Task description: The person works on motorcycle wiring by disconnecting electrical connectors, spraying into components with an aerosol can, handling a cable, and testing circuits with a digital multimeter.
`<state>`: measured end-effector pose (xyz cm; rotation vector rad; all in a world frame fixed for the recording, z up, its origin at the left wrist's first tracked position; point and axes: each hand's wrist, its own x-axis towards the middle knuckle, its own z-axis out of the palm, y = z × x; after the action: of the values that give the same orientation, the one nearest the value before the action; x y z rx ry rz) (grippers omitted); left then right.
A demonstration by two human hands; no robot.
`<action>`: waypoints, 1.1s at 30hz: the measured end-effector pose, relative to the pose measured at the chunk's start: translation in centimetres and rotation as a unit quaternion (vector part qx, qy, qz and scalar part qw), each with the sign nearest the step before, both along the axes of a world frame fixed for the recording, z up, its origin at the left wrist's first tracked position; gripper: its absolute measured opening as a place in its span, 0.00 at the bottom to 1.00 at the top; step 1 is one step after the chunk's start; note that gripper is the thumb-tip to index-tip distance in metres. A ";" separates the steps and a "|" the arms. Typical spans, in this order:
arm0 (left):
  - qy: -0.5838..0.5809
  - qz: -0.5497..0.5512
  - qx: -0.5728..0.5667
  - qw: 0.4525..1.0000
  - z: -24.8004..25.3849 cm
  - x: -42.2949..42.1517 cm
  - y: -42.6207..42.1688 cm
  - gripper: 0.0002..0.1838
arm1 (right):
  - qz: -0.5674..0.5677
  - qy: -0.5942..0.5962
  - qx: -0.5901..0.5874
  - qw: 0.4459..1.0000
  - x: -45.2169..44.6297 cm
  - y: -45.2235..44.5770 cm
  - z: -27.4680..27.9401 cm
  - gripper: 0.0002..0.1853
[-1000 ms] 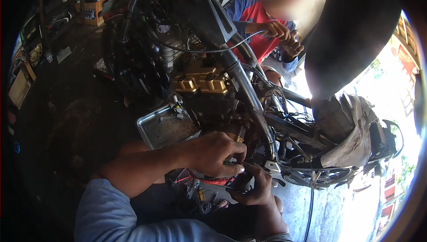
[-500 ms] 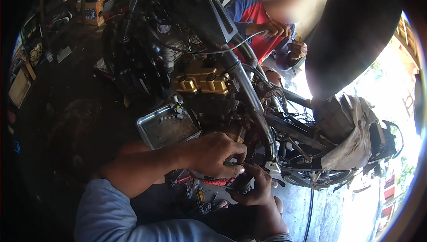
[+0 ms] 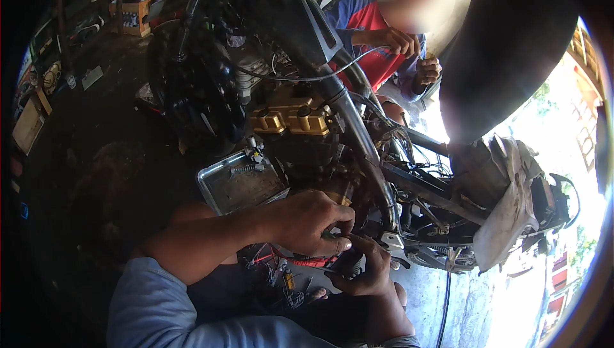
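My left hand [image 3: 310,223] reaches in from the left with its fingers closed on a small green item [image 3: 329,235], mostly hidden by the fingers. Just below and to the right, my right hand [image 3: 371,268] is curled around a dark part [image 3: 347,263]. Both hands almost touch, beside the lower frame tube [image 3: 382,197] of a partly stripped motorcycle. A red item [image 3: 313,261] shows beneath my left hand. The gold engine cover [image 3: 291,121] is above my hands.
A metal tray [image 3: 214,204] holding a spring and small parts lies left of the engine. Across the motorcycle, another person [image 3: 368,18] handles a cable [image 3: 307,78]. Cloth [image 3: 505,233] hangs at the rear. Wires and tools [image 3: 288,281] lie below my hands.
My hands have hardly moved. The other person's hands have drawn apart, one shifting slightly lower. The cloth at the motorcycle's rear has swung and now hangs lower.
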<state>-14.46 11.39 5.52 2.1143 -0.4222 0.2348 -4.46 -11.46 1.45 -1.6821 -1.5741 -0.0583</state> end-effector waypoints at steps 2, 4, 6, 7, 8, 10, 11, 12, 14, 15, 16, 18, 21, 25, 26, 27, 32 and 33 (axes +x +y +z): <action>0.000 0.003 0.003 1.000 0.1 -0.1 0.0 0.18 | 0.002 0.000 0.002 1.000 0.0 0.0 0.0 0.38; 0.003 0.003 0.004 1.000 0.1 -0.1 0.0 0.18 | 0.005 0.001 0.003 1.000 0.1 0.0 -0.1 0.38; 0.006 0.003 0.005 1.000 0.1 -0.1 0.0 0.18 | 0.009 0.003 -0.003 1.000 0.2 -0.1 -0.2 0.38; 0.005 0.003 0.004 1.000 0.0 -0.1 0.0 0.18 | 0.009 0.002 -0.003 1.000 0.1 -0.1 -0.1 0.38; 0.004 0.004 0.003 1.000 0.0 -0.1 0.0 0.18 | 0.006 0.001 -0.006 1.000 0.0 0.0 0.1 0.38; 0.007 0.003 0.005 1.000 0.1 -0.1 0.0 0.18 | 0.003 0.000 -0.008 1.000 -0.1 0.0 0.1 0.38; 0.011 0.002 0.006 1.000 0.2 -0.2 0.0 0.18 | 0.002 0.004 -0.008 1.000 -0.1 0.0 0.0 0.38; 0.011 0.002 0.006 1.000 0.2 -0.1 0.0 0.18 | 0.000 0.007 -0.008 1.000 0.0 -0.1 -0.1 0.38; 0.006 0.001 0.006 1.000 0.1 -0.1 0.0 0.18 | 0.001 0.003 -0.006 1.000 0.1 0.0 -0.1 0.38; 0.006 0.001 0.006 1.000 0.1 -0.1 0.0 0.18 | 0.002 -0.001 -0.005 1.000 0.1 0.0 -0.1 0.38; 0.006 0.002 0.005 1.000 0.0 0.0 0.0 0.19 | 0.002 -0.002 -0.004 1.000 0.1 0.0 -0.2 0.38; 0.006 0.002 0.005 1.000 0.1 0.0 0.0 0.19 | 0.003 0.001 -0.004 1.000 0.2 0.0 -0.4 0.38; 0.016 0.002 0.009 1.000 0.3 -0.1 0.0 0.19 | 0.000 0.001 -0.005 1.000 0.0 0.1 0.0 0.38; 0.007 0.000 0.006 1.000 0.2 -0.1 0.0 0.19 | 0.003 0.001 -0.006 1.000 0.0 0.1 0.1 0.37; 0.002 0.000 0.003 1.000 0.2 -0.1 0.0 0.19 | 0.001 0.001 -0.005 1.000 0.0 0.0 0.0 0.37; 0.001 0.000 0.003 1.000 0.2 -0.1 0.0 0.19 | -0.002 0.000 -0.005 1.000 0.0 0.0 -0.1 0.37; 0.003 -0.001 0.006 1.000 0.2 -0.2 0.0 0.18 | -0.007 0.008 -0.021 1.000 0.1 -0.1 -0.3 0.38; 0.004 -0.001 0.006 1.000 0.2 -0.2 0.0 0.18 | 0.004 0.004 -0.004 1.000 0.1 0.1 -0.1 0.37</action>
<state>-14.66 11.41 5.70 2.1246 -0.4231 0.2240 -4.40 -11.39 1.33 -1.6799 -1.5776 -0.0400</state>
